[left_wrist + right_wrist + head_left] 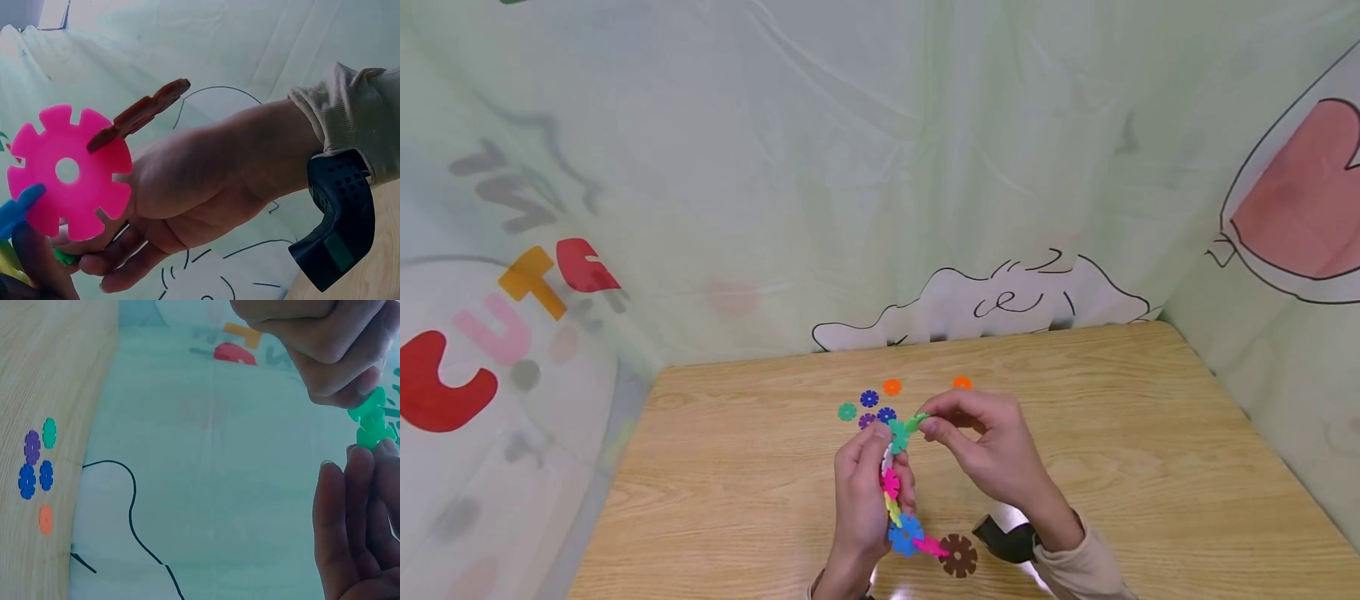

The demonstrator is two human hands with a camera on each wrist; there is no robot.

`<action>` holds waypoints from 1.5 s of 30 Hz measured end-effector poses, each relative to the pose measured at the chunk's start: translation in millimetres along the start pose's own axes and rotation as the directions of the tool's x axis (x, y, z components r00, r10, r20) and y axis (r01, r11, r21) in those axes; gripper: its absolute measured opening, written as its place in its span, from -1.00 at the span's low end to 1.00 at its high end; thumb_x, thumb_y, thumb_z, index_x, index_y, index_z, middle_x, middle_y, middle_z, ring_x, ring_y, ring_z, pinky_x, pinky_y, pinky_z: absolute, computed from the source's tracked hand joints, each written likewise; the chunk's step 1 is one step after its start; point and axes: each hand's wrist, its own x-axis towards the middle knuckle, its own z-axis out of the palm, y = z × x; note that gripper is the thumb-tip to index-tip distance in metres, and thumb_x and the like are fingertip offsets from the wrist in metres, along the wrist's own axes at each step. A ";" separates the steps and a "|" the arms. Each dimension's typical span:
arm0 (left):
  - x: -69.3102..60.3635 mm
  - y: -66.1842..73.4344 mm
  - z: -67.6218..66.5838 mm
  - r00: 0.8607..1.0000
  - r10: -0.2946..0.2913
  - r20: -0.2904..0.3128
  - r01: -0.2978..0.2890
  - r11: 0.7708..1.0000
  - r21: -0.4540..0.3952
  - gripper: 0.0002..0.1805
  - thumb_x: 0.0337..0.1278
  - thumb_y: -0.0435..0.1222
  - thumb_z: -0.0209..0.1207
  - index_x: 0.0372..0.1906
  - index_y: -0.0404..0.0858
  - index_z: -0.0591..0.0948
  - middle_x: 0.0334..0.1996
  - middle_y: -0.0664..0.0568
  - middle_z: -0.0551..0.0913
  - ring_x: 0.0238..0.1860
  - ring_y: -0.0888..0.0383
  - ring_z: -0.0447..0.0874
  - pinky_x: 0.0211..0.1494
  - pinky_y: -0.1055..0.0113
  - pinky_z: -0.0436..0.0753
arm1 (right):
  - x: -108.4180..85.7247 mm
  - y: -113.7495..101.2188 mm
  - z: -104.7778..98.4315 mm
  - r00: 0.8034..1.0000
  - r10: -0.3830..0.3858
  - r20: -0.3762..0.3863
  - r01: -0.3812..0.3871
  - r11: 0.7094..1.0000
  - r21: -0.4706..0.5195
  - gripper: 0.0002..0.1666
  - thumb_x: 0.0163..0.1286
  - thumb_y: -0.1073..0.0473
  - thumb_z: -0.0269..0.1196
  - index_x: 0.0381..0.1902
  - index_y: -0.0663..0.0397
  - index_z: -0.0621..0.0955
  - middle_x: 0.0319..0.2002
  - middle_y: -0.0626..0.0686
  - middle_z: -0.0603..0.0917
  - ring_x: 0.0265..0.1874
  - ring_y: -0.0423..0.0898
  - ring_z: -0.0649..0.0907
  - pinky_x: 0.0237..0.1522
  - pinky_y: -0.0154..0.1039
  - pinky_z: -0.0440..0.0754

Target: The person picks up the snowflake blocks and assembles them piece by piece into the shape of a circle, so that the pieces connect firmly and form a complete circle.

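Note:
A curved chain of notched plastic discs hangs from my left hand [860, 483], whose thumb and fingers pinch it near the teal disc [898, 436]. My right hand [996, 446] pinches a light green disc [913, 422] that meets the teal one edge-on. Below the teal disc the chain runs through white, a pink disc [891, 482], yellow-green, a blue disc [906, 534] and magenta, down to a brown disc [958, 556] at its loose end. In the left wrist view the magenta disc [69, 172] is joined to the brown one, seen edge-on.
Loose discs lie on the wooden table [737, 467] beyond my hands: an orange disc [892, 387], another partly behind my right hand, blue discs [869, 398], a purple disc [867, 420] and a teal-green disc [847, 412]. Printed curtains [737, 208] stand around the table. A black wrist camera [1003, 540] sits on my right wrist.

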 end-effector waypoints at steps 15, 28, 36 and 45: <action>1.5 0.8 -2.6 0.999 0.005 -0.042 0.000 0.993 0.119 -0.39 0.69 -0.21 -0.15 -0.45 -0.70 0.31 -0.86 0.21 0.41 -0.84 0.36 0.43 -0.77 0.55 0.45 | -1.7 0.8 12.5 0.992 -0.099 -0.074 0.096 0.995 -0.038 -0.71 0.15 0.62 0.46 -0.36 0.14 0.76 -0.41 0.04 0.82 -0.48 -0.19 0.75 -0.34 -0.44 0.75; 4.3 1.9 -9.4 0.999 -0.034 -0.025 0.036 0.992 0.119 -0.43 0.65 -0.22 -0.09 -0.41 -0.70 0.31 -0.85 0.23 0.40 -0.84 0.36 0.40 -0.76 0.54 0.44 | -1.2 7.6 13.2 0.995 -0.099 -0.025 0.098 0.994 -0.042 -0.77 0.20 0.53 0.49 -0.30 0.13 0.79 -0.37 0.06 0.84 -0.43 -0.19 0.79 -0.28 -0.41 0.79; 11.2 0.5 -18.1 0.999 0.024 -0.035 -0.020 0.994 0.106 -0.46 0.64 -0.26 -0.10 -0.44 -0.69 0.33 -0.83 0.20 0.42 -0.84 0.35 0.42 -0.79 0.53 0.45 | -0.1 26.0 3.2 0.992 0.112 0.058 -0.115 0.992 0.048 -0.72 0.37 0.44 0.41 -0.01 0.13 0.79 -0.12 0.12 0.86 -0.37 -0.20 0.81 -0.28 -0.26 0.83; 12.9 0.0 -21.5 0.998 0.039 -0.043 -0.035 0.996 0.082 -0.45 0.66 -0.23 -0.13 -0.49 -0.58 0.38 -0.84 0.20 0.41 -0.85 0.34 0.41 -0.78 0.53 0.45 | -1.6 88.7 12.7 0.815 0.575 0.076 -0.571 0.818 -0.068 -0.57 0.56 0.04 0.33 0.24 0.15 0.69 -0.01 0.16 0.80 -0.26 0.07 0.81 -0.23 -0.09 0.85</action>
